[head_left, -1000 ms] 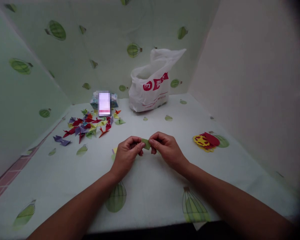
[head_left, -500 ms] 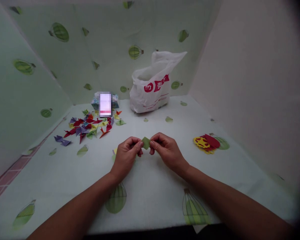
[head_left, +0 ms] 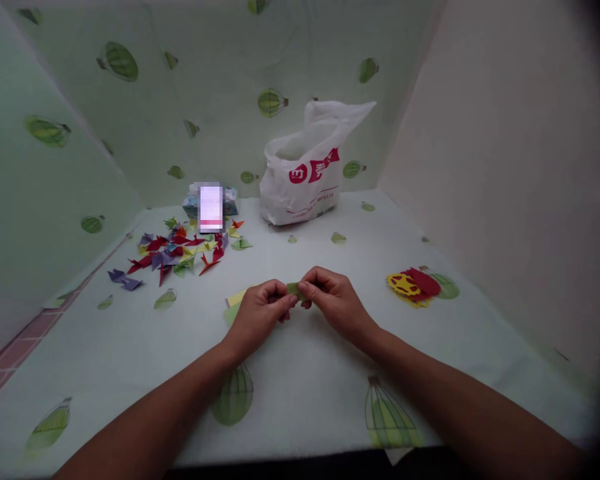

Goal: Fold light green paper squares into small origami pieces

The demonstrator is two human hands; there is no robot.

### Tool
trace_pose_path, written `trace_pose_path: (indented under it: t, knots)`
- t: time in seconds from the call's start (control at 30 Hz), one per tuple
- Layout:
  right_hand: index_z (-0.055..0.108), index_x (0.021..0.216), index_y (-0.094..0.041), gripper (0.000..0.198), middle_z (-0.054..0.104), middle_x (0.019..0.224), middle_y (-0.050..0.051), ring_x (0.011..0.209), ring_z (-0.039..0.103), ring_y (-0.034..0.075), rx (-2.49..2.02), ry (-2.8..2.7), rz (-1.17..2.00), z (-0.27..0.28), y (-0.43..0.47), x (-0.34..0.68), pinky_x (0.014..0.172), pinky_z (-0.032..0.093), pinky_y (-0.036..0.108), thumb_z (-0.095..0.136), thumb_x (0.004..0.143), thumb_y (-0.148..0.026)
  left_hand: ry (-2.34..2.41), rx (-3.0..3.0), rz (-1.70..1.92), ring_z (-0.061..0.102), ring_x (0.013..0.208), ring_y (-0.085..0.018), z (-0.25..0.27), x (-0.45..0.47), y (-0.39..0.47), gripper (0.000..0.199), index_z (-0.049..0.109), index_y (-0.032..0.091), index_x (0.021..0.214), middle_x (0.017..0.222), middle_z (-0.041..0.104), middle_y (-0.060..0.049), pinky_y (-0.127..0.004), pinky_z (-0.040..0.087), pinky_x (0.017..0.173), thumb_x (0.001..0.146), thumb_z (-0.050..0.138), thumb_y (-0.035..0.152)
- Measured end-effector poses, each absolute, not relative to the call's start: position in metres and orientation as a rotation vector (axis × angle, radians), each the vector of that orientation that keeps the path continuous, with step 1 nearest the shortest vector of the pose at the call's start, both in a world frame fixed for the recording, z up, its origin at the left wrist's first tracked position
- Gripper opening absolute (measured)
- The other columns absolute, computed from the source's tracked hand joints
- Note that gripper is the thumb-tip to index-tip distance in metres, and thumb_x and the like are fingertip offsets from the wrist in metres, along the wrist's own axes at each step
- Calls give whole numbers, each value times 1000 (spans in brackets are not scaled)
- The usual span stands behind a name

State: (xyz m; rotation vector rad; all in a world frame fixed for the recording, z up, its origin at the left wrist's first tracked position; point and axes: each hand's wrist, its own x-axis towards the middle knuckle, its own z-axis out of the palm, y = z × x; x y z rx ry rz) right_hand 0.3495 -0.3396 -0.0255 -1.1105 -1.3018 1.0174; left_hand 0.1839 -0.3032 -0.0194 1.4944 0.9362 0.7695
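A small folded piece of green paper (head_left: 293,289) is held in the air over the table, pinched from both sides. My left hand (head_left: 264,308) grips its left side between thumb and fingers. On the other side, the thumb and forefinger of my right hand (head_left: 331,298) close on it. Fingertips cover much of the paper, so its full shape is hidden. Under and behind my left hand lie flat sheets of yellow and green paper (head_left: 234,299), partly covered by the hand.
Several folded paper cranes (head_left: 173,253) lie heaped at the back left. Behind them a lit phone (head_left: 211,208) leans on a tissue box (head_left: 193,201). A white plastic bag (head_left: 300,187) stands at the back. Red and yellow cut-outs (head_left: 410,287) lie at the right.
The green paper has gone from a diamond shape to a narrower strip between my fingers. My left hand has shifted slightly right and its fingertips have come closer to my right hand.
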Motion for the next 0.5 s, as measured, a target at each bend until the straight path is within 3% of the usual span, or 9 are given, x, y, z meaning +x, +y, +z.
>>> trace_pose_path:
  t: [0.5]
  knots:
    - [59, 74, -19, 22, 62, 59, -2, 58, 56, 12, -1138, -1271, 1028, -25, -342, 348, 61, 43, 28, 67, 86, -36, 917, 1532, 885, 53, 59, -11, -17, 182, -302, 22, 61, 16, 77, 62, 59, 1, -24, 41, 59, 86, 62, 37]
